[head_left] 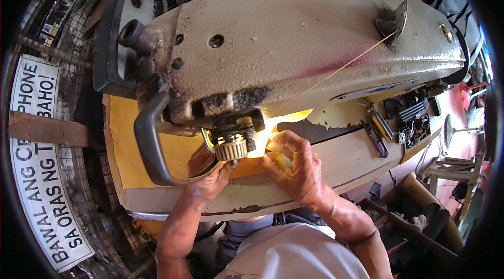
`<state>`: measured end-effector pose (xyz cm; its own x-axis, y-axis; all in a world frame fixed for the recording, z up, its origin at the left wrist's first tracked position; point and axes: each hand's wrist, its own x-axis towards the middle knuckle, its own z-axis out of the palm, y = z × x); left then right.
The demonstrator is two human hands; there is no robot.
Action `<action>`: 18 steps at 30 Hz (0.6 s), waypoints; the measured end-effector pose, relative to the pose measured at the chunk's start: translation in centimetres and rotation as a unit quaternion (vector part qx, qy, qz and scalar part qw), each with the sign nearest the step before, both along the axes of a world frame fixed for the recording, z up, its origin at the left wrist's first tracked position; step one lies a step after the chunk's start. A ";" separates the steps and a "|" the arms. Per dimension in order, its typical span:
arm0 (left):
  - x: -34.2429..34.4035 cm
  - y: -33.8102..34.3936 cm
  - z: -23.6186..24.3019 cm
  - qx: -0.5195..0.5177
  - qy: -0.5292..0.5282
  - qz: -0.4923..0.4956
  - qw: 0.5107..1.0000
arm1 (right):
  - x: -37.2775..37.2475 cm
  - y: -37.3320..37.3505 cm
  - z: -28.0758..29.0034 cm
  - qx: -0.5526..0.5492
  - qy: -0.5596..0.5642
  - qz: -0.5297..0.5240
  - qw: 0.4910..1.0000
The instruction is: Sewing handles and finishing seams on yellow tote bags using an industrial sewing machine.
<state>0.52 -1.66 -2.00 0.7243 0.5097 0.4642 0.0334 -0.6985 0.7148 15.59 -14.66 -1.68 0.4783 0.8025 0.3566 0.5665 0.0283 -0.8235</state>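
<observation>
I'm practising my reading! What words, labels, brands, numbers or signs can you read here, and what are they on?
White sign, left: big black capitals in two lines, partly hidden by a wooden plank; I won't copy its words.
Label plate on the sewing machine: too small to read.
Dark shirt mark: cut off; can't tell whether it's writing.

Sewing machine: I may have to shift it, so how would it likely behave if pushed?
The sewing machine is probably heavy, given its thick, metal-looking arm. Its rough-textured coating likely gives some grip. The thin thread stretched along it could snap if caught.
</observation>
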 end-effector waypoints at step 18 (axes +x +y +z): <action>-0.3 0.0 -0.2 0.037 0.012 -0.008 0.999 | 0.0 0.3 0.0 0.056 -0.017 0.022 0.998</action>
